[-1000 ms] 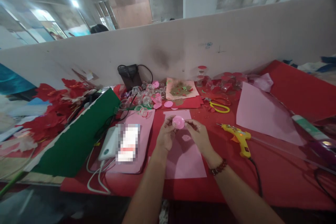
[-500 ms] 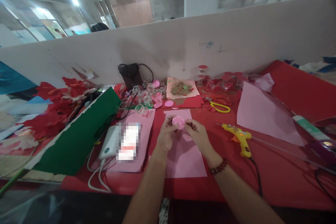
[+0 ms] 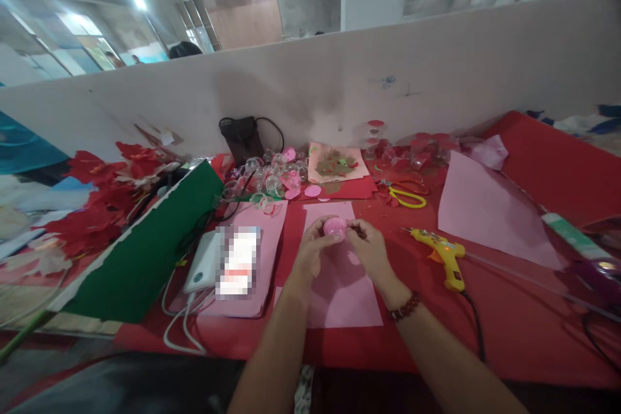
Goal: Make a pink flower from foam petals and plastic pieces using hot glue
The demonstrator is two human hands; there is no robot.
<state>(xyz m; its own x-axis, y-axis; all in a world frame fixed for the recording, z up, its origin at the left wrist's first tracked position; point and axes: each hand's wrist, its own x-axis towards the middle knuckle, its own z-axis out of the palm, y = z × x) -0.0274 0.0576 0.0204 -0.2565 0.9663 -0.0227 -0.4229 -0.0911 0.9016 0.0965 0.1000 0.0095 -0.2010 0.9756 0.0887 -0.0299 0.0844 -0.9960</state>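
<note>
A small clear plastic cup (image 3: 334,235) with a pink paper circle on its top is held up over the table. My left hand (image 3: 311,251) is closed around its left side, thumb at the front. At the cup's right edge, the fingers of my right hand (image 3: 369,247) are pinched on it. Beneath both hands lies a pink paper sheet (image 3: 344,304). A loose pink circle (image 3: 312,191) rests on the red table covering beyond them.
To the right lie a yellow glue gun (image 3: 444,255) and yellow-handled pliers (image 3: 407,199). Several clear cups (image 3: 272,184) cluster at the back left. A phone (image 3: 237,263) and white power bank (image 3: 200,265) sit on pink sheets. A low wall (image 3: 301,90) bounds the back.
The cup has tilted, so its pink top now faces more upward and its clear side shows. My hands have shifted slightly to the right with it.
</note>
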